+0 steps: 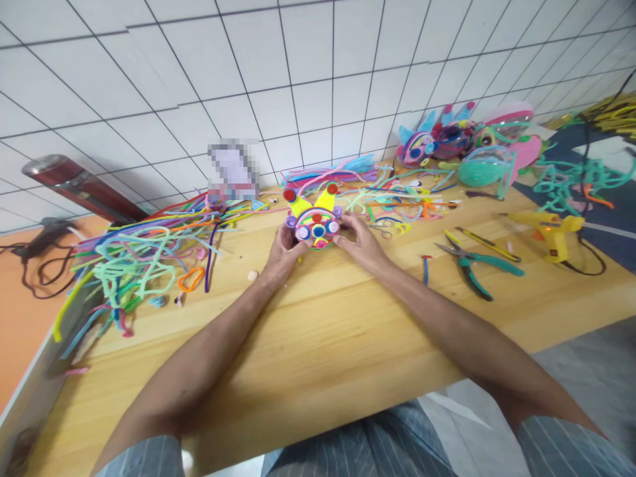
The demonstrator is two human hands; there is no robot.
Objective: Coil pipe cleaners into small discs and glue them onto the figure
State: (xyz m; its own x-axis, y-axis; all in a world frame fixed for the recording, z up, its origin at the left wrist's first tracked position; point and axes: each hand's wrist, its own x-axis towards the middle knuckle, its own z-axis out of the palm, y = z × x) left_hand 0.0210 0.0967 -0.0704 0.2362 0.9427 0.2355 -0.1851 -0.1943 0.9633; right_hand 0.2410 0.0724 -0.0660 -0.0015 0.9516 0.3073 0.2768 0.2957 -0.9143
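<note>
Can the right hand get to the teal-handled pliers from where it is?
Probably yes. The right hand is on the pipe-cleaner figure; the pliers lie to its right on bare table, with only a small blue piece between. It must let go of the figure first.

Both forearms bare from the lower frame up to the centre; left hand [282,252] and right hand [358,242] bare, no rings or watch visible. Short sleeves at lower left and lower right, grey-blue with thin pale stripes. Same striped cloth at bottom centre.
</note>
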